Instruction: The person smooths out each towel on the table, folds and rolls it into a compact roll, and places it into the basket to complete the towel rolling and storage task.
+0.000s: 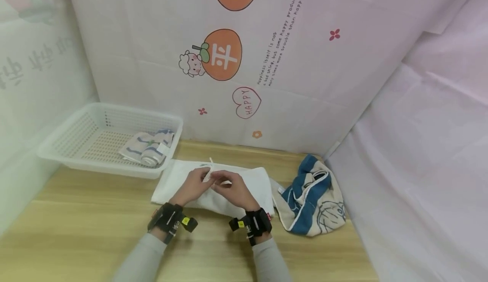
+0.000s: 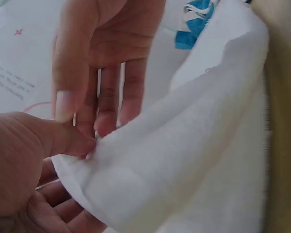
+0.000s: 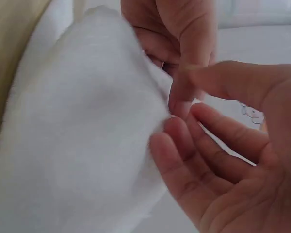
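Note:
A white towel (image 1: 257, 184) lies folded on the wooden table, with an edge raised at its middle. My left hand (image 1: 193, 186) pinches that edge; in the left wrist view the thumb (image 2: 70, 138) presses on the cloth while the other fingers lie under it. Close against it is my right hand (image 1: 235, 189), its fingertips touching the raised edge. The right wrist view shows the right fingers (image 3: 203, 160) loosely extended beside the cloth, the thumb reaching over to the left thumb. A thin white strip (image 1: 211, 162) stands up just beyond the hands.
A white plastic basket (image 1: 110, 170) holding a folded striped cloth (image 1: 145, 144) stands at the back left, close to the towel's left end. Right of the towel lies a crumpled blue and beige cloth (image 1: 310, 199). Printed white curtains (image 1: 297, 117) hang behind and at both sides.

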A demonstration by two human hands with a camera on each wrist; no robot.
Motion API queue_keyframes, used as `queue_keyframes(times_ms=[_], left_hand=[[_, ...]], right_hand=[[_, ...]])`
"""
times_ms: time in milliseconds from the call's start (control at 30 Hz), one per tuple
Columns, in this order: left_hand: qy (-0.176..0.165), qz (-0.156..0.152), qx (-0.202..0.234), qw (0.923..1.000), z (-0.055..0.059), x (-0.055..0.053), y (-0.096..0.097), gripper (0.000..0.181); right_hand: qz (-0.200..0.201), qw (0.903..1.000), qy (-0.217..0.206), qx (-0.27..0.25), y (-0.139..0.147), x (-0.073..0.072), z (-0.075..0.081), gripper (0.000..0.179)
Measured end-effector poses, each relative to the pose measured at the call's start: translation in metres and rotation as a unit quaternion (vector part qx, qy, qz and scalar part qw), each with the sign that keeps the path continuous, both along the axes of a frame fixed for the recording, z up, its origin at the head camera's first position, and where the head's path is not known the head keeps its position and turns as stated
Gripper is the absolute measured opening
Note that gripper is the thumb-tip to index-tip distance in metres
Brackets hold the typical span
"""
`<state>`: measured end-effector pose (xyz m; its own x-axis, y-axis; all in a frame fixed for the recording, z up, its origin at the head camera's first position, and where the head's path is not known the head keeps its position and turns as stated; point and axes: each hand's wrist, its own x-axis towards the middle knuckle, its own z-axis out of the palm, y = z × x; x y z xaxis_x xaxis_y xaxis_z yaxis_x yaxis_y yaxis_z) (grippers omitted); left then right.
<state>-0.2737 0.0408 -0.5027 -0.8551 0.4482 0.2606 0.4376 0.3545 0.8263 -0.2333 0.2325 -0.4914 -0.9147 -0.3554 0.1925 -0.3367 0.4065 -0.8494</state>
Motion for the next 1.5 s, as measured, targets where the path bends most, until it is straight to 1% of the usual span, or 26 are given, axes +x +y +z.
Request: queue_keyframes(times_ms=[33, 67, 100, 167, 200, 233, 267, 300, 333, 400, 467, 500, 567, 667, 733, 767, 833, 900, 967, 1100, 1167, 1267, 1333, 1400, 1500], left_hand=[[0.011, 0.008, 0.0, 0.9999, 0.006, 0.0, -0.001, 0.013], [0.018, 0.02, 0.001, 0.9996, 0.013, 0.0, -0.003, 0.016], [0.02, 0.035, 0.003, 0.9992, 0.021, 0.001, -0.006, 0.024], [0.019, 0.073, 0.018, 0.997, 0.036, 0.004, -0.016, 0.038], [0.014, 0.093, 0.026, 0.9952, 0.042, 0.005, -0.021, 0.041], [0.009, 0.115, 0.03, 0.9929, 0.046, 0.007, -0.027, 0.045], [0.011, 0.13, 0.03, 0.991, 0.047, 0.009, -0.034, 0.046], [0.016, 0.144, 0.027, 0.989, 0.046, 0.01, -0.04, 0.045], [0.022, 0.158, 0.021, 0.987, 0.042, 0.012, -0.044, 0.044], [0.027, 0.177, -0.005, 0.9838, 0.028, 0.015, -0.05, 0.04], [0.029, 0.192, -0.031, 0.9805, 0.011, 0.017, -0.053, 0.037], [0.023, 0.199, -0.041, 0.979, 0.004, 0.018, -0.053, 0.036], [0.017, 0.207, -0.056, 0.9766, -0.007, 0.019, -0.054, 0.035], [0.008, 0.218, -0.067, 0.9736, -0.017, 0.019, -0.058, 0.036], [0.002, 0.226, -0.082, 0.9708, -0.022, 0.017, -0.061, 0.038], [-0.006, 0.23, -0.088, 0.9691, -0.024, 0.015, -0.062, 0.039], [-0.013, 0.239, -0.106, 0.9651, -0.028, 0.009, -0.065, 0.042], [-0.016, 0.243, -0.118, 0.9627, -0.032, 0.004, -0.067, 0.044], [-0.011, 0.241, -0.113, 0.9638, -0.035, 0.0, -0.068, 0.045], [0.023, 0.232, -0.085, 0.9686, -0.036, 0.0, -0.068, 0.042], [0.04, 0.229, -0.07, 0.9701, -0.032, 0.001, -0.064, 0.039], [0.064, 0.227, -0.057, 0.9701, -0.027, 0.0, -0.057, 0.036], [0.078, 0.228, -0.064, 0.9684, -0.026, -0.002, -0.054, 0.036], [0.083, 0.226, -0.079, 0.9674, -0.026, -0.004, -0.052, 0.036], [0.095, 0.208, -0.134, 0.9643, -0.028, -0.008, -0.052, 0.034]], right_hand=[[-0.006, 0.9999, 0.005, -0.014, 0.003, 0.0, 0.002, 0.035], [-0.012, 0.9995, 0.011, -0.026, 0.006, 0.001, 0.005, 0.034], [-0.022, 0.9988, 0.017, -0.039, 0.01, 0.001, 0.006, 0.033], [-0.052, 0.997, 0.031, -0.048, 0.02, 0.0, 0.007, 0.031], [-0.072, 0.9957, 0.033, -0.048, 0.026, -0.002, 0.006, 0.029], [-0.09, 0.9945, 0.033, -0.043, 0.033, -0.004, 0.003, 0.028], [-0.104, 0.9934, 0.03, -0.037, 0.04, -0.006, -0.001, 0.028], [-0.119, 0.9923, 0.022, -0.026, 0.047, -0.008, -0.005, 0.027], [-0.131, 0.9912, 0.014, -0.01, 0.053, -0.01, -0.009, 0.027], [-0.144, 0.9893, -0.015, 0.018, 0.063, -0.013, -0.019, 0.027], [-0.142, 0.9879, -0.039, 0.049, 0.069, -0.013, -0.027, 0.027], [-0.14, 0.9867, -0.051, 0.064, 0.071, -0.014, -0.03, 0.028], [-0.136, 0.9847, -0.07, 0.083, 0.073, -0.014, -0.037, 0.028], [-0.131, 0.9837, -0.085, 0.088, 0.075, -0.016, -0.04, 0.029], [-0.132, 0.9833, -0.092, 0.085, 0.076, -0.016, -0.04, 0.028], [-0.135, 0.9825, -0.097, 0.084, 0.076, -0.016, -0.039, 0.027], [-0.141, 0.9809, -0.105, 0.083, 0.076, -0.016, -0.038, 0.026], [-0.146, 0.9795, -0.109, 0.085, 0.076, -0.017, -0.038, 0.025], [-0.147, 0.979, -0.109, 0.09, 0.076, -0.018, -0.039, 0.025], [-0.139, 0.9796, -0.103, 0.102, 0.078, -0.018, -0.042, 0.026], [-0.134, 0.9801, -0.1, 0.106, 0.079, -0.018, -0.043, 0.026], [-0.133, 0.9794, -0.109, 0.106, 0.082, -0.017, -0.043, 0.025], [-0.133, 0.9787, -0.114, 0.106, 0.085, -0.017, -0.043, 0.025], [-0.143, 0.975, -0.132, 0.108, 0.088, -0.016, -0.043, 0.025], [-0.17, 0.9688, -0.143, 0.11, 0.092, -0.016, -0.045, 0.023]])
